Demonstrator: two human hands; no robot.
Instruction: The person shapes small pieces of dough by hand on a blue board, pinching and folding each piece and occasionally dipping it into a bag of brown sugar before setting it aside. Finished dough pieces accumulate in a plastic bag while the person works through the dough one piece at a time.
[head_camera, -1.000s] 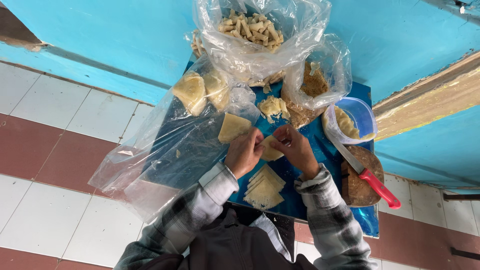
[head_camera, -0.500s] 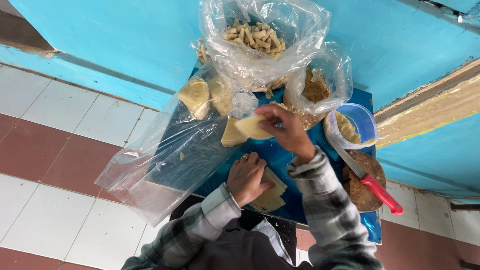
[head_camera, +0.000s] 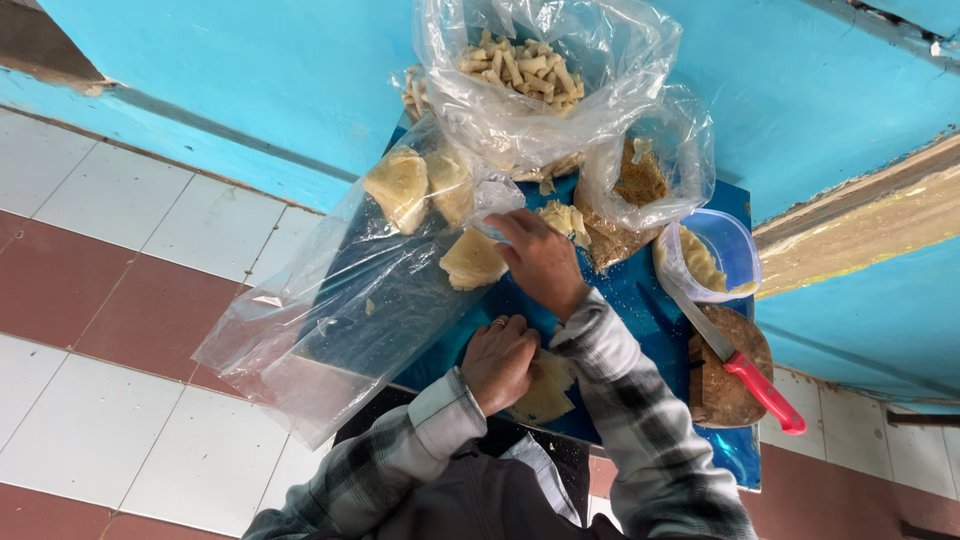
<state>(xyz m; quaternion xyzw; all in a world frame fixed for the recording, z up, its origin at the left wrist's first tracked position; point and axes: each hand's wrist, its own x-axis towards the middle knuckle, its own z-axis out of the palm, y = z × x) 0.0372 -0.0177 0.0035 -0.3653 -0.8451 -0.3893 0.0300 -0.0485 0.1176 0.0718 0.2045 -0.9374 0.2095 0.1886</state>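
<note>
My right hand (head_camera: 541, 262) reaches forward over the blue table (head_camera: 640, 300), its fingers at the edge of a clear plastic bag, next to a pale yellow dough sheet (head_camera: 472, 259); whether it grips anything is hidden. My left hand (head_camera: 498, 360) rests palm-down on a stack of thin yellow dough sheets (head_camera: 545, 392) at the near edge. A large clear plastic bag (head_camera: 340, 300) holding more folded sheets (head_camera: 400, 185) drapes off the table's left side.
A tied-open bag of small rolled pieces (head_camera: 520, 65) stands at the back. A bag of brown crumbs (head_camera: 635, 185) sits beside a clear tub of yellow filling (head_camera: 705, 260). A red-handled knife (head_camera: 740, 365) lies on a round wooden board (head_camera: 725, 385).
My hands, together over one small piece a second ago, have separated. The right hand moved forward toward the bags; the left dropped back onto the stack of sheets.
</note>
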